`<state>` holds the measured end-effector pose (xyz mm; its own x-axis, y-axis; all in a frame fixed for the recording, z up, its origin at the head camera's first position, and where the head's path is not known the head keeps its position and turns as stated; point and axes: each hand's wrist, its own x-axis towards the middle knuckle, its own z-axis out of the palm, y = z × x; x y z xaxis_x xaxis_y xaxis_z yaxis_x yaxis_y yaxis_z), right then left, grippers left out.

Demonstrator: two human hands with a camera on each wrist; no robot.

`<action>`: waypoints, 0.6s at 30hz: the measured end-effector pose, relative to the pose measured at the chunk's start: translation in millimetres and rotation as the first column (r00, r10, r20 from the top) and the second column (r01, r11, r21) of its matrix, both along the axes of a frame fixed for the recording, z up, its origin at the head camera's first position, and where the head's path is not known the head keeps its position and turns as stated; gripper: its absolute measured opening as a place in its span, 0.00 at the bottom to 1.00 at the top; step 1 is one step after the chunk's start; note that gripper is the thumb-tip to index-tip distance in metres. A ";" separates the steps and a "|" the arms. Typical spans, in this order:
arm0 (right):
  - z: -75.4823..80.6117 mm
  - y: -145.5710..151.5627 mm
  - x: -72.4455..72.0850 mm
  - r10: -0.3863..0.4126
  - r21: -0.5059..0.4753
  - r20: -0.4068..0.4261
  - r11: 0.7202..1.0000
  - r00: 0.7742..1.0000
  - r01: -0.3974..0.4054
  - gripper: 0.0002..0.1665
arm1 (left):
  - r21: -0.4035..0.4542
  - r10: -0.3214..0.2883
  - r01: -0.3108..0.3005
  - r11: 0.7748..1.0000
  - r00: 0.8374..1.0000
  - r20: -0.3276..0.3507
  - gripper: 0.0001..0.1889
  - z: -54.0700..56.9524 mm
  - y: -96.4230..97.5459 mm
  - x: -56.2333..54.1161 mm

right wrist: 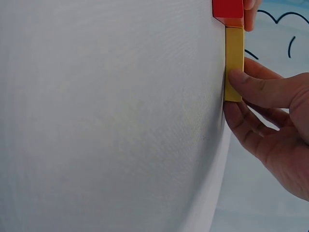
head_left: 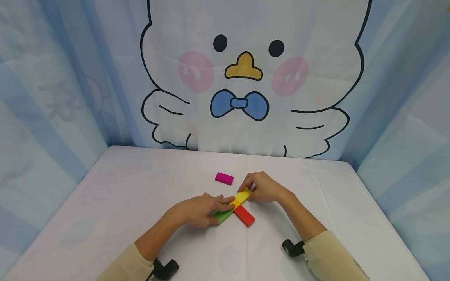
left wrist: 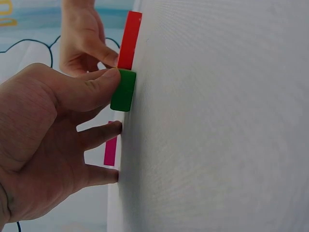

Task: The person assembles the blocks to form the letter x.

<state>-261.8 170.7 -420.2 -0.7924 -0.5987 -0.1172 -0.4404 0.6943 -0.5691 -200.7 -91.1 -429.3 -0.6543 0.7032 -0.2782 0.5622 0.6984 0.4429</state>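
Note:
Near the middle of the table lie a yellow block (head_left: 243, 195), a small orange piece (head_left: 235, 203), a green block (head_left: 225, 215) and a red block (head_left: 244, 216), set end to end and side to side in a branching shape. My left hand (head_left: 201, 210) holds the green block between thumb and fingers, two fingertips reaching over the orange piece. In the left wrist view the thumb presses the end of the green block (left wrist: 123, 91). My right hand (head_left: 265, 188) pinches the far part of the yellow block, thumb on its side in the right wrist view (right wrist: 235, 53).
A magenta block (head_left: 224, 178) lies alone beyond the joined blocks. The white-covered table (head_left: 112, 195) spreads around both hands. Behind it hangs a curtain (head_left: 242, 132) with a cartoon bird, and blue-white cloth walls the sides. Dark wrist cameras (head_left: 293, 248) sit by the sleeves.

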 end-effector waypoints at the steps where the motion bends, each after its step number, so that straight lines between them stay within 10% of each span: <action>1: -0.2 0.1 0.0 0.002 -0.003 0.000 1.000 1.000 -0.002 0.16 | 0.000 0.001 -0.001 1.000 1.000 0.002 0.34 0.3 0.1 0.2; 18: 0.3 0.6 2.1 0.008 -0.014 -0.005 1.000 1.000 -0.008 0.17 | -0.003 0.013 -0.013 1.000 1.000 0.014 0.34 1.5 1.0 0.4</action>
<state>-259.7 171.3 -419.9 -0.7879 -0.6068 -0.1052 -0.4489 0.6828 -0.5765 -200.3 -90.1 -427.9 -0.6595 0.6938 -0.2891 0.5468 0.7068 0.4488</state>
